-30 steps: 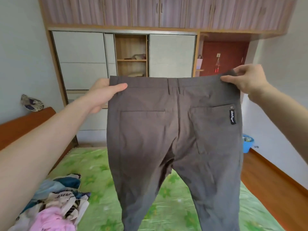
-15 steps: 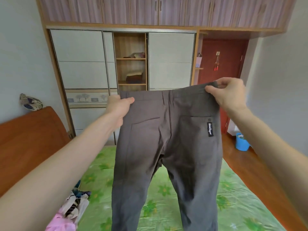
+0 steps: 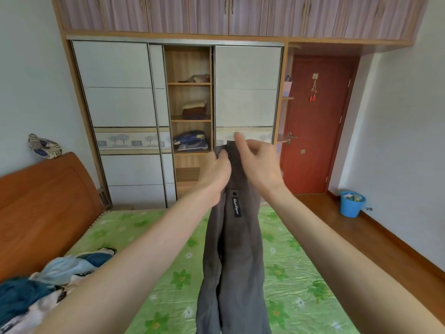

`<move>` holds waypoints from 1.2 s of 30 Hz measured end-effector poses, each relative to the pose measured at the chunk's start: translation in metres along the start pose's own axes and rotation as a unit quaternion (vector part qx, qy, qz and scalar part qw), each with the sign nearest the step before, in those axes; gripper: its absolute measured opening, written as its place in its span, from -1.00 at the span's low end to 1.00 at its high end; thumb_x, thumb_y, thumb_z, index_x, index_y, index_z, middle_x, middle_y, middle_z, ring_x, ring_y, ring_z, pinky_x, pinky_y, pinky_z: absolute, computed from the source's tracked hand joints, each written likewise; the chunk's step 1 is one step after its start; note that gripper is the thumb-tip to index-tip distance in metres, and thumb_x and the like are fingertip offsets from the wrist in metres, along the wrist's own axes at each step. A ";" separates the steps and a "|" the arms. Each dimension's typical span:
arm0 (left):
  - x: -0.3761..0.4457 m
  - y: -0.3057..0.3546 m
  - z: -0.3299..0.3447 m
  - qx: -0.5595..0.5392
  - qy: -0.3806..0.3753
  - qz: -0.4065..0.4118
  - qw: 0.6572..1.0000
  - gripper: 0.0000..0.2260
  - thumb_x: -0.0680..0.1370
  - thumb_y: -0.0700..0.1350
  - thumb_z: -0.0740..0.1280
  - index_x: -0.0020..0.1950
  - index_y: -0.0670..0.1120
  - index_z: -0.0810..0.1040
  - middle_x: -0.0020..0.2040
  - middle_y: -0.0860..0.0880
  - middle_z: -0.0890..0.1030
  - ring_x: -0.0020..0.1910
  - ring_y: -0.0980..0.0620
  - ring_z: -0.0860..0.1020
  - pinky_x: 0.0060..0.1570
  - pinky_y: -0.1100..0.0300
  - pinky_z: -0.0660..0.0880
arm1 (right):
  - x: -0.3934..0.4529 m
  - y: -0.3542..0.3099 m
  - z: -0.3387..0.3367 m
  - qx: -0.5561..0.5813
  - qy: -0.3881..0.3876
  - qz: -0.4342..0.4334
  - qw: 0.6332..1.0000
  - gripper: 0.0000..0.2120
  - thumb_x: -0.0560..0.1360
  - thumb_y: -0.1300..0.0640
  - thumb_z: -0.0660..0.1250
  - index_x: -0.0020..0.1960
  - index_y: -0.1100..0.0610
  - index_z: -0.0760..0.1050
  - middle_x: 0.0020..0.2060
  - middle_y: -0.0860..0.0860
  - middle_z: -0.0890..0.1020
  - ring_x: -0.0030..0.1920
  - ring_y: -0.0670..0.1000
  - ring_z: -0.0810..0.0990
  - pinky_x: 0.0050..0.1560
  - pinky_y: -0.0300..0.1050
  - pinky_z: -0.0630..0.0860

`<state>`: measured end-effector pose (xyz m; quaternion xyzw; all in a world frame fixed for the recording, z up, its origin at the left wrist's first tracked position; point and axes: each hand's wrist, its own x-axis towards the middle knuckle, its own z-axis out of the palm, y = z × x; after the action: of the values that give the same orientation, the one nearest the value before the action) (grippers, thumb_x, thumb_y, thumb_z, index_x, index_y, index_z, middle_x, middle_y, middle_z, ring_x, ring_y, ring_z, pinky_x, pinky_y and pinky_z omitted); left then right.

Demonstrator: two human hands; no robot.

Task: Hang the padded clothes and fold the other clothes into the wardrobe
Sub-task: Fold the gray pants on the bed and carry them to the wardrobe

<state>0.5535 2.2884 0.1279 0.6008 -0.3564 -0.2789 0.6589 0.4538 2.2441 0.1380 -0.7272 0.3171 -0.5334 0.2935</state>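
My left hand point(image 3: 215, 172) and right hand point(image 3: 258, 165) pinch the grey cotton trousers' point(image 3: 231, 249) waistband together at twelve o'clock over the green floral bedsheet point(image 3: 289, 273) (legs dangling), so loosening either pinch could misalign the halves.

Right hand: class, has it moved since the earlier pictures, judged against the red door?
Yes. The right hand has moved left, off the red door, to meet the left hand at the trousers' waistband before the wardrobe.

Bed point(image 3: 284, 273) w/ green floral sheet; clothes pile point(image 3: 45, 285) on its left side, near headboard point(image 3: 43, 196).
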 end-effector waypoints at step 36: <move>0.007 0.042 -0.107 0.125 -0.170 0.215 0.954 -0.80 0.52 -0.15 0.56 0.10 -0.18 0.71 0.08 -0.16 0.74 0.01 0.04 0.68 0.04 0.19 0.60 | 0.017 0.004 -0.100 -0.072 -0.163 -0.239 0.955 -0.69 0.53 0.03 0.52 0.22 0.08 0.59 0.09 -0.08 0.67 0.09 0.01 0.68 0.03 0.09 0.66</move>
<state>0.6411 2.3514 0.1681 0.5310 -0.6159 -0.1825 0.5526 0.3607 2.2192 0.1708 -0.8778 0.1196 -0.4383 0.1519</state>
